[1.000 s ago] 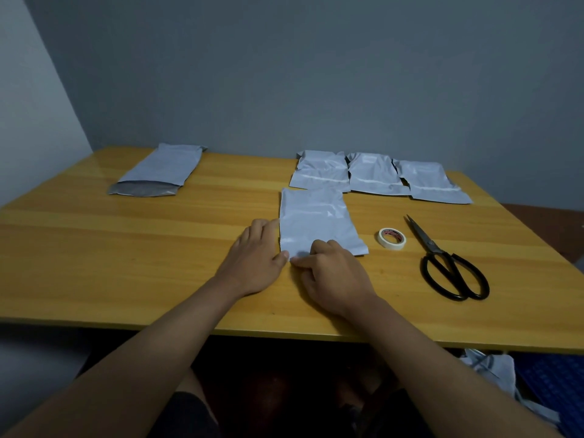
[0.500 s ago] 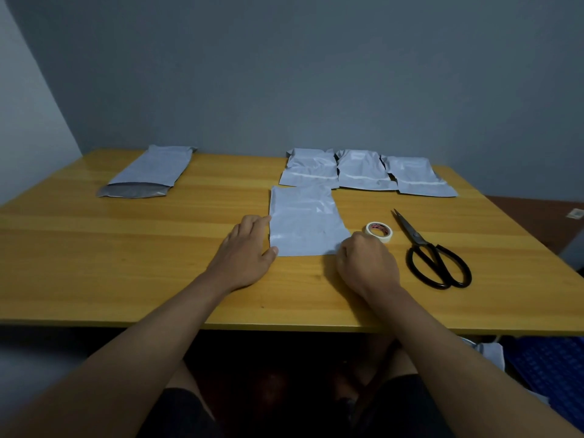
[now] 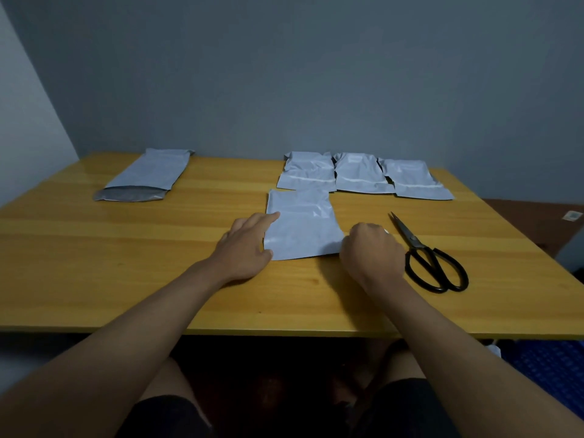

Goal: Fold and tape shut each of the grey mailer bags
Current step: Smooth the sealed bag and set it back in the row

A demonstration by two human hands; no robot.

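**Three bags sealed, one folded, one untouched**

Fingers (image 3: 268,217) of the left hand (image 3: 245,248) lie nearly straight, pressing the left edge of the folded bag (image 3: 303,229) at frame centre. The right hand (image 3: 371,251) is curled knuckles-up just beside that bag's lower right corner, over the spot where a sliver of white, likely the tape roll (image 3: 386,231), peeks out; whether its fingers actually pinch the roll I cannot tell, as the hand hides them.

Behind, in the upper middle of the frame, three sealed bags (image 3: 363,177) sit in a row, each folded with a pale strip across it, so those look finished. The centre bag appears folded but shows no tape yet. At upper left, one long bag (image 3: 148,175) lies unfolded, mouth open. Scissors (image 3: 426,257) rest at right on the tabletop (image 3: 94,263). By this count, two bags remain to tape.
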